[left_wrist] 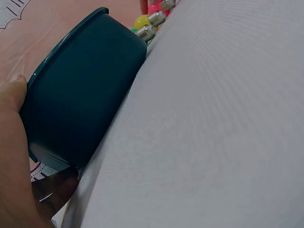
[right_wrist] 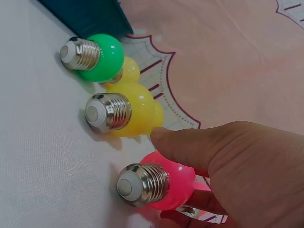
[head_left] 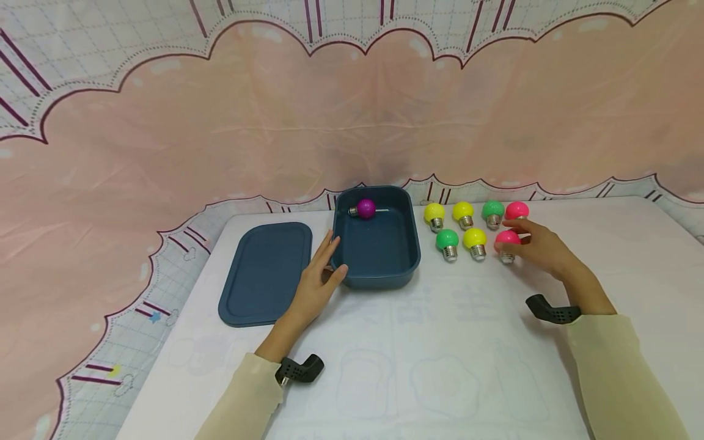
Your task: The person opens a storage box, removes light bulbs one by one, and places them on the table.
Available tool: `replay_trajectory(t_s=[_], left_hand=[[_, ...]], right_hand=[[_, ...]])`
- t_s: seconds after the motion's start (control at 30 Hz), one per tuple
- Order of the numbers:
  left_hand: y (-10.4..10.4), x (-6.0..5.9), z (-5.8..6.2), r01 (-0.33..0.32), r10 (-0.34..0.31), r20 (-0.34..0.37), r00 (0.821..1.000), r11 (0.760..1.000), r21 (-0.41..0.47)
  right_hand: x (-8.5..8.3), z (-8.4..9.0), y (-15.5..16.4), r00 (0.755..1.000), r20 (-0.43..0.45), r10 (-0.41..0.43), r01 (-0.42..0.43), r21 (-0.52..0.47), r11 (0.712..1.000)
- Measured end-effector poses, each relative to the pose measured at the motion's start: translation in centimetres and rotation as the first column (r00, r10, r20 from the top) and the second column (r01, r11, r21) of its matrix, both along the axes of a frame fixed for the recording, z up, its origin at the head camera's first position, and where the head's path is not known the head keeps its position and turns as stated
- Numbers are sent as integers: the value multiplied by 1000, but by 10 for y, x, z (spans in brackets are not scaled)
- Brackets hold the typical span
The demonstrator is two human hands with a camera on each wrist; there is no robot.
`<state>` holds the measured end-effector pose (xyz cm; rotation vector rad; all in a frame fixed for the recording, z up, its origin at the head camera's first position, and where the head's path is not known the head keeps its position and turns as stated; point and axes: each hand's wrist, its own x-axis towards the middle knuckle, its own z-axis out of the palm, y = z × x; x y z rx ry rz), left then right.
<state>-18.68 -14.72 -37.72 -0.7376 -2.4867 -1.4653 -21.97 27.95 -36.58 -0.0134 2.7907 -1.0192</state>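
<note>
- Head: right hand grip pinches pink bulb on table, front row far right. Left hand, fingers straight, steadies blue box.
- L wrist: box wall — matte, stiff plastic.
- R wrist: pink bulb looks light, smooth, prob fragile — hold the globe, not the ribbed metal base.

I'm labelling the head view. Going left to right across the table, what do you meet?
Blue lid → left hand → blue tub holding a purple bulb → yellow and green bulbs → right hand on a pink bulb.
</note>
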Motion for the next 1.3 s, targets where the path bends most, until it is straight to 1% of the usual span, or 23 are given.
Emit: replay_trajectory(t_s=[0.3, 0.43, 0.6, 0.73, 0.83, 0.93, 1.07, 1.17, 1.23, 1.3], left_hand=[[0, 1, 1, 1, -1, 7, 1000, 1000, 0], [-2, 2, 1, -5, 5, 8, 1000, 1000, 1], [-3, 2, 1, -2, 2, 9, 1000, 1000, 9], [-3, 1, 1, 8, -8, 11, 1000, 1000, 14], [-3, 1, 1, 10, -10, 10, 1000, 1000, 10], [-3, 1, 1, 9, -9, 9, 1000, 1000, 6], [-3, 1, 1, 4, -4, 11, 1000, 1000, 3], [-3, 1, 1, 4, -4, 11, 1000, 1000, 3], [-3, 1, 2, 7, -7, 12, 1000, 1000, 5], [-3, 1, 2, 10, -10, 14, 1000, 1000, 4]], right_hand=[[2, 4, -3, 1000, 1, -21, 21, -5, 1000], [1, 6, -4, 1000, -19, -7, 7, 7, 1000], [2, 15, -5, 995, -95, -4, 9, 51, 999], [5, 28, -11, 984, -175, -25, 37, 66, 997], [4, 41, -24, 974, -223, -26, 41, 66, 997], [1, 56, -43, 964, -264, 6, 12, 65, 998], [-6, 74, -76, 948, -305, 95, -79, 65, 995], [-14, 81, -99, 928, -328, 178, -163, 75, 984], [-20, 82, -114, 909, -347, 231, -215, 85, 973], [-25, 82, -128, 895, -354, 270, -256, 88, 963]])
